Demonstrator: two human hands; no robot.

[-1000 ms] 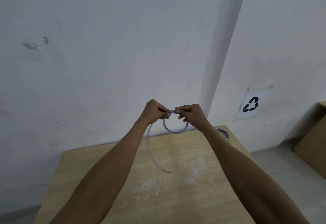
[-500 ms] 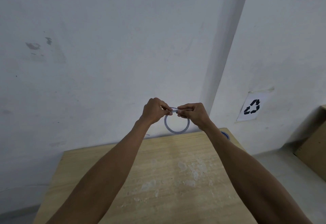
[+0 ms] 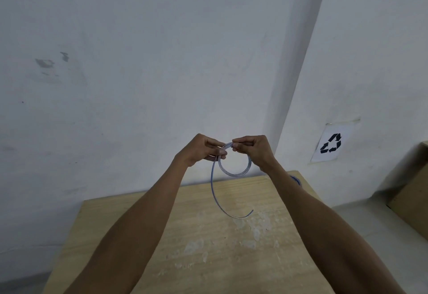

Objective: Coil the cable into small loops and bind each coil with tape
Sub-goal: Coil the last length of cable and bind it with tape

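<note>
- The left hand [image 3: 201, 149] is closed in a pinch on the upper left of the cable coil [image 3: 234, 159], fingers curled over the strands.
- The right hand [image 3: 254, 149] pinches the top of the same coil with thumb and fingertips, the remaining fingers folded in.
- The coil is a small ring of several turns, held up in the air above the far edge of the wooden table [image 3: 201, 242], in front of the white wall [image 3: 150, 62].
- A loose tail [image 3: 214, 191] drops from the left hand's pinch and curves down to the right, ending above the tabletop.
- A blue tape roll [image 3: 296, 179] sits at the table's far right corner, partly hidden behind the right forearm.
- The tabletop between the forearms is bare wood with pale scuffs.
- A recycling sign [image 3: 331, 143] hangs on the right-hand wall, well apart from the hands.
</note>
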